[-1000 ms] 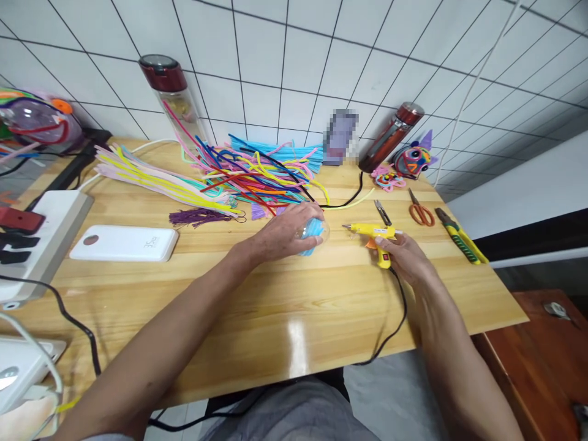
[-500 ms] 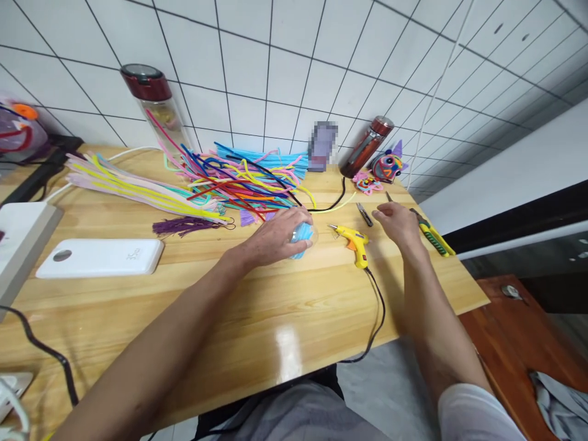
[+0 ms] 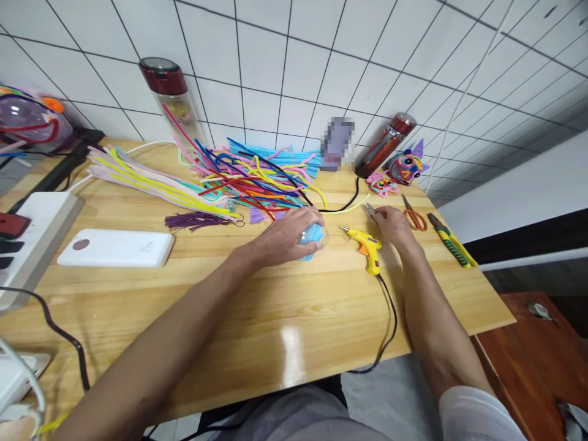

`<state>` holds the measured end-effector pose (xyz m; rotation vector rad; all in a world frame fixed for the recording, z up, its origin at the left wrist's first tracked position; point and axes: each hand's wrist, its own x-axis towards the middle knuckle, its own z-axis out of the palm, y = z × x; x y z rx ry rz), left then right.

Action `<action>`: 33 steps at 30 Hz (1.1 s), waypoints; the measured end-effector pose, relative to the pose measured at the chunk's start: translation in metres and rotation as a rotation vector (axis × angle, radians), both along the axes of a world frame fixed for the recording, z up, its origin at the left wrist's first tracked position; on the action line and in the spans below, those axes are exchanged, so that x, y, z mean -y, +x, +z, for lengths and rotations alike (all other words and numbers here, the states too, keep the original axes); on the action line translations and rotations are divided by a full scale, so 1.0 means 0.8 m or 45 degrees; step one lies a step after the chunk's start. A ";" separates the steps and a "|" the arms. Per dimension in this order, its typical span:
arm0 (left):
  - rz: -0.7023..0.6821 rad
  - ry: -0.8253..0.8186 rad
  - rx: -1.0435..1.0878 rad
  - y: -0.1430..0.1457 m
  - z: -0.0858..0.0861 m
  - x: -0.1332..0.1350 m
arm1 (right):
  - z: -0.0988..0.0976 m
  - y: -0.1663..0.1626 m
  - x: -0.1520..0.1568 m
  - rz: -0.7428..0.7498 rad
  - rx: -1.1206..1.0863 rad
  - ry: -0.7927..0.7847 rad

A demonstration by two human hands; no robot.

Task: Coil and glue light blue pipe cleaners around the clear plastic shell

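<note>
- Tiled wall [image 3: 257, 79] backed the wooden worktop [image 3: 229, 331].
- Right hand [image 3: 390, 223] had let go of the glue gun [image 3: 373, 245], which lay just beside it; handling seemed shifted to the snips [image 3: 369, 213]. Fingertips were nearly together there, firm grip unclear.
- Left hand [image 3: 291, 236] stayed curled round the clear ball [image 3: 313, 233], blue inside, mid-worktop.
- Versus half a second earlier: right hand no longer covered the scissors [image 3: 416, 219].
</note>
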<state>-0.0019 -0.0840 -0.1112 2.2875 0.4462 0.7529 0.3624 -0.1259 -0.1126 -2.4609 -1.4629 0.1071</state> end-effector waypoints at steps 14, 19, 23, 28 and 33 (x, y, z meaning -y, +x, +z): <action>-0.025 -0.020 0.041 -0.005 -0.002 -0.004 | 0.014 -0.079 -0.006 0.271 0.043 -0.132; -0.026 -0.032 0.032 -0.006 -0.002 -0.005 | 0.032 -0.065 -0.014 0.100 0.051 -0.144; -0.037 -0.025 0.073 -0.006 -0.002 -0.005 | 0.059 -0.029 0.006 0.081 -0.158 0.023; -0.025 -0.039 0.077 -0.005 -0.001 -0.005 | 0.081 -0.015 0.030 0.250 -0.207 -0.001; -0.034 -0.028 0.100 -0.004 -0.002 -0.005 | 0.075 -0.084 0.056 0.784 -0.341 0.355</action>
